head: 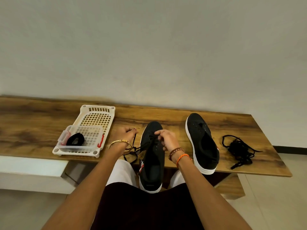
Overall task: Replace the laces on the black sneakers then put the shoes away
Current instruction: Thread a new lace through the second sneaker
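Far left on the wooden surface (33, 123) sits a white slotted tray (98, 113) w/ a clear lidded box (79, 138) resting on its near half; inside the box there's a coiled black lace (75, 139), prob. the spare for the second shoe, not touched yet. Next over, the left hand (125, 132) has its grip closed narrow, pinching one end of a black lace (133, 151) that trails down in loose loops beside the shoe. The shoe being worked (152, 155) lies toe-away, its heel hanging off the near edge toward the person's lap; lace crosses only the first few eyelets near the toe, and the eyelets closer to the tongue look open. The right hand (167, 139) rests on top of that shoe, fingers pinching the lace at the crossings, so its grip is holding lace too. Further right the second shoe (201, 141) stands on the surface, just beside the first but apart from it, w/ bare eyelets and no lace at all. Far right, a tangled heap of black laces (240, 149) lies on the surface, likely the old ones pulled out. So by my read: old laces out of both, shoe one approx. a third relaced, shoe two not started, and putting the pair away is all to come.
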